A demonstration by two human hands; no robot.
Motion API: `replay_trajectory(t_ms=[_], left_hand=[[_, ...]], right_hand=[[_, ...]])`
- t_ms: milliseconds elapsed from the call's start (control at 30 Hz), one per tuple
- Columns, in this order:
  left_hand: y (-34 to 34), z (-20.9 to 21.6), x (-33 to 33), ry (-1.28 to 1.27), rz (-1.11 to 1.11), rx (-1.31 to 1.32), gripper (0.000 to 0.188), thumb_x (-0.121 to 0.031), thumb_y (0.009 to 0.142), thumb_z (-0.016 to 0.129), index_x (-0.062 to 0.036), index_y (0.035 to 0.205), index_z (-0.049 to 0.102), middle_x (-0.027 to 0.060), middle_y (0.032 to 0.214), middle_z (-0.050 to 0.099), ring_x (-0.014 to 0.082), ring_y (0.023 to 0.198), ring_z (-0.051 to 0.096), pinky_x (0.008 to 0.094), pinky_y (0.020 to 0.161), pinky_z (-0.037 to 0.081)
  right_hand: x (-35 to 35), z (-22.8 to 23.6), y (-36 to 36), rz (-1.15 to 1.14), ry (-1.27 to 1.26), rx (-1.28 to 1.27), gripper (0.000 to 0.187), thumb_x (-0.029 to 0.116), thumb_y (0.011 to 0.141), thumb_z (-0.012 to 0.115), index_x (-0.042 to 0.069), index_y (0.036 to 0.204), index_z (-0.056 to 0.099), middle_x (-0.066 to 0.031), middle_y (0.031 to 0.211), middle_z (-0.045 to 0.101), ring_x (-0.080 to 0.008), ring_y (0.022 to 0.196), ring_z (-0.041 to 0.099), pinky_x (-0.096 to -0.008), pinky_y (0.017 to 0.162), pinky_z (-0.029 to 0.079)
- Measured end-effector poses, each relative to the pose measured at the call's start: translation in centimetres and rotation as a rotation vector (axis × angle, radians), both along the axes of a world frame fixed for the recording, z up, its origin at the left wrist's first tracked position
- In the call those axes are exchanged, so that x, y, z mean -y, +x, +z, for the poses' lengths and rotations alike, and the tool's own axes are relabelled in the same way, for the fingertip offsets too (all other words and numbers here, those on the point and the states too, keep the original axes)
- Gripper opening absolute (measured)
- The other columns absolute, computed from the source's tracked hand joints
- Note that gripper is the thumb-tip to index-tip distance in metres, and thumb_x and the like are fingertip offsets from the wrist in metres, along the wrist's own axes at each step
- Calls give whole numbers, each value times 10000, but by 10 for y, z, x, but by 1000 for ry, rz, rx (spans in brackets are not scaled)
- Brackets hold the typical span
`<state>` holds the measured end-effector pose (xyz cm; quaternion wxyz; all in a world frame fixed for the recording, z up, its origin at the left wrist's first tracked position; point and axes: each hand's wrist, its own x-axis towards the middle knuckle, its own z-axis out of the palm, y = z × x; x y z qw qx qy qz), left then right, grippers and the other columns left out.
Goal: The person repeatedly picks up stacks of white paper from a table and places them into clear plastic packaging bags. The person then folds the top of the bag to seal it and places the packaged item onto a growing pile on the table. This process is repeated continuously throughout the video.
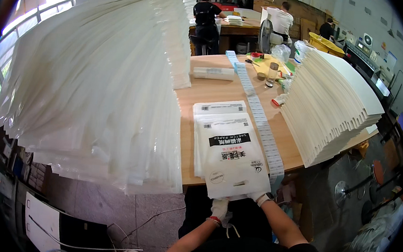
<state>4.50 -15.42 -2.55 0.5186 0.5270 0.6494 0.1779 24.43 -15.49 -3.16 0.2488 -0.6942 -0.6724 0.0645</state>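
A white plastic-sleeved paper pack (236, 169) with black print sticks out over the table's near edge. Its near edge is held by both of my hands, which wear white gloves. My left hand (220, 206), with a red band at the wrist, is closed at the left part of that edge. My right hand (259, 197) grips near the right corner, its fingers partly hidden under the pack. More printed packs (202, 126) lie beneath and behind it. Along their right side runs a long strip of printed labels (263, 131).
A tall fanned stack of clear plastic sleeves (105, 85) fills the left side; a stack of white paper (330, 108) stands at the right. Farther back on the table (199, 95) are a plastic-wrapped bundle (213, 74), a glass jar (272, 74) and scissors (248, 61). Other people work beyond.
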Motion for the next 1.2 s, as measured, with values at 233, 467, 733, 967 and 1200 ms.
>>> replay_trajectory(t_ms=[233,467,733,967,1200], left_hand=[[-73,17,2,872,-3,36,102,28,679,582,-4,742,508,134,786,479,287,726,499,360,657,422],[-54,70,19,964,-388,55,170,22,655,593,-51,809,591,106,794,565,236,588,572,309,518,468],[123,44,-30,-164,-331,681,153,-168,865,535,-33,937,524,16,677,529,153,557,515,286,488,424],[184,78,-47,-696,-445,838,72,-147,853,517,-115,814,465,-46,572,349,63,428,298,233,381,281],[189,82,-47,-697,-358,822,45,-131,831,491,-108,828,452,-38,558,341,74,424,280,234,383,263]], right_hand=[[115,56,9,221,-263,-232,276,300,747,614,87,923,611,-104,853,602,-284,840,568,-372,774,450],[84,6,122,-657,33,-435,328,361,759,602,58,884,591,-133,761,588,-303,753,575,-359,703,439],[71,65,125,-562,-204,-766,430,201,726,660,-7,1083,540,-60,697,590,-197,670,565,-312,663,451],[70,97,122,-334,115,-480,271,73,697,618,12,960,637,-126,1229,492,-258,1169,409,-332,940,375],[65,123,113,-215,134,-101,67,87,663,641,47,709,667,-108,1261,490,-332,1213,353,-388,992,299]])
